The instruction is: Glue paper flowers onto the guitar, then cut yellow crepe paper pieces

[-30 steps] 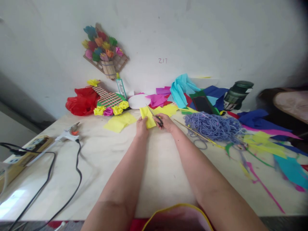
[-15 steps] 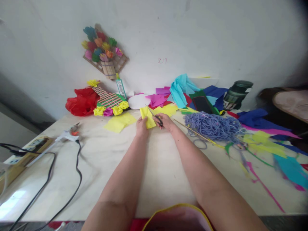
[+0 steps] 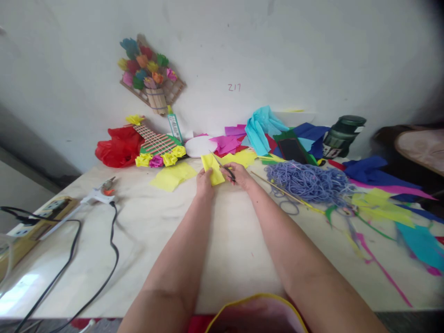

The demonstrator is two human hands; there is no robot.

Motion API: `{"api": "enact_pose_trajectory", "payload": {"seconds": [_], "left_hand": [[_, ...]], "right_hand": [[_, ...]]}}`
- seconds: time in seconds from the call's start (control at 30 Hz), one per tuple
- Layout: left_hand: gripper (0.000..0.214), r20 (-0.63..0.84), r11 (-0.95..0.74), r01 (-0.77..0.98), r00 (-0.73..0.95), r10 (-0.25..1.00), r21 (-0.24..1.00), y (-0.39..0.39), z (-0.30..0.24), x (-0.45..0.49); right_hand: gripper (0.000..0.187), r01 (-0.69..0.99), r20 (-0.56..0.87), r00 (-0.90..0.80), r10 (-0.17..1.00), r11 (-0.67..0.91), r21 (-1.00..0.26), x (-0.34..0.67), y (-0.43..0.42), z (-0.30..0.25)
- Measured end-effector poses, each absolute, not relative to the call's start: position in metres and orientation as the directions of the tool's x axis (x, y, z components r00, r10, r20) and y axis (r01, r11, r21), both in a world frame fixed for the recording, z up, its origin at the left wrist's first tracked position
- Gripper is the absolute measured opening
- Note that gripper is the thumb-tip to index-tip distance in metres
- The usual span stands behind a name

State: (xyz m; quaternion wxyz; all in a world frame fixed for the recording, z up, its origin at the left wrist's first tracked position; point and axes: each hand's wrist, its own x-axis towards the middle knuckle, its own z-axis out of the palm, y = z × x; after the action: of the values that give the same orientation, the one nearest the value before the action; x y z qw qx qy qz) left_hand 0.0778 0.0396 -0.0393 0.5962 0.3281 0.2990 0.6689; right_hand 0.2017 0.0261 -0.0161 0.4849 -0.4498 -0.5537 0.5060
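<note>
My left hand (image 3: 204, 181) is closed on the lower left edge of a folded piece of yellow crepe paper (image 3: 214, 167). Scissors with dark handles (image 3: 229, 174) are in my right hand (image 3: 240, 175), fingers wrapped round the loops. The blades point up and left over the right edge of the paper; I cannot tell whether they bite into it. Left of my left hand, a flat yellow sheet (image 3: 173, 176) lies on the table. Behind my right hand is more yellow paper (image 3: 243, 158).
Tangled purple cord (image 3: 307, 181) and a thin stick (image 3: 274, 186) lie right. At the back are a white oval (image 3: 199, 147), a glue bottle (image 3: 175, 126), a flower-trimmed craft (image 3: 157, 145) and a green jar (image 3: 343, 136). A glue gun (image 3: 99, 195) and power strip (image 3: 34, 226) stand left.
The handles of the scissors have closed slightly in my right hand. The paper and my left hand stay in place.
</note>
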Motion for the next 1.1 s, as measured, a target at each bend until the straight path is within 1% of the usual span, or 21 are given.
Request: {"api": "enact_pose_trajectory", "payload": {"seconds": [0.27, 0.4, 0.5, 0.63, 0.8, 1.1], "left_hand": [[0.023, 0.087, -0.123, -0.598, -0.090, 0.992, 0.792, 0.037, -0.038, 0.078], [0.023, 0.093, -0.121, -0.598, -0.078, 0.993, 0.792, 0.037, -0.039, 0.077], [0.022, 0.102, -0.121, -0.598, -0.065, 0.993, 0.792, 0.037, -0.038, 0.076], [0.022, 0.099, -0.115, -0.593, -0.059, 0.993, 0.797, 0.036, -0.037, 0.077], [0.023, 0.080, -0.105, -0.594, -0.069, 0.994, 0.798, 0.037, -0.037, 0.078], [0.024, 0.105, -0.111, -0.586, -0.045, 0.993, 0.803, 0.038, -0.041, 0.077]], "right_hand": [[0.034, 0.003, 0.110, -0.108, 0.988, 0.111, -0.994, 0.202, 0.028, -0.018], [0.034, 0.010, 0.078, -0.113, 0.991, 0.080, -0.997, 0.203, 0.027, -0.017], [0.030, 0.004, 0.049, -0.127, 0.991, 0.050, -0.999, 0.203, 0.024, -0.014], [0.025, -0.012, 0.047, -0.156, 0.987, 0.045, -0.999, 0.203, 0.022, -0.011], [0.027, 0.011, 0.069, -0.175, 0.982, 0.072, -0.997, 0.203, 0.025, -0.013], [0.027, 0.002, 0.075, -0.163, 0.984, 0.076, -0.997, 0.200, 0.022, -0.008]]}}
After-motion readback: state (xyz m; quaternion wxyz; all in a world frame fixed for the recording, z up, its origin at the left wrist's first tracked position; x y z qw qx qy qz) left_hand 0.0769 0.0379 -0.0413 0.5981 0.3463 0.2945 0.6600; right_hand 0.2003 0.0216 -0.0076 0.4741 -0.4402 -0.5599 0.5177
